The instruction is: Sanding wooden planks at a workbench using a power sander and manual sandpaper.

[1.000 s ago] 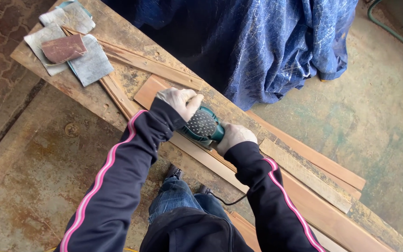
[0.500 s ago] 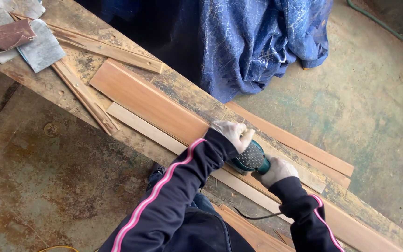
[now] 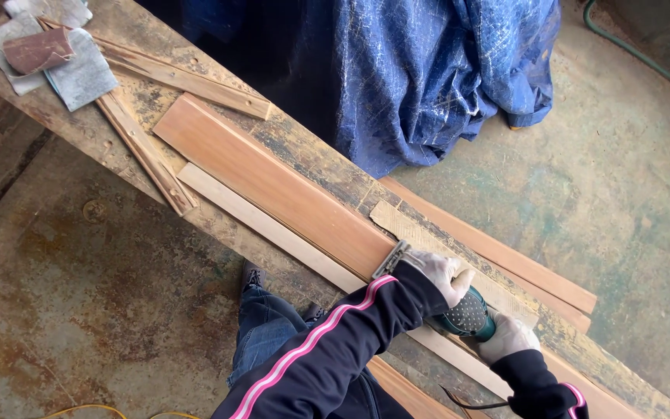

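Sander sits between both hands, down on the reddish board near its right end. Left hand (gloved) is clamped over the front of the green body, fingers wrapped tight. Right hand closes round the rear, cord side; cable trails off toward me. Both grips shut on the tool, nothing loose. Board's long axis runs diagonally, upper left to lower right along the surface, and the tool lies in line with that axis: left hand up-board, right hand down-board. Bulk of the board lies up and left of the grip, so left hand is nearer it. Pale strip lies just beside the board on my side. Sandpaper sheets well apart at the far left end. Blue tarp beyond the surface.
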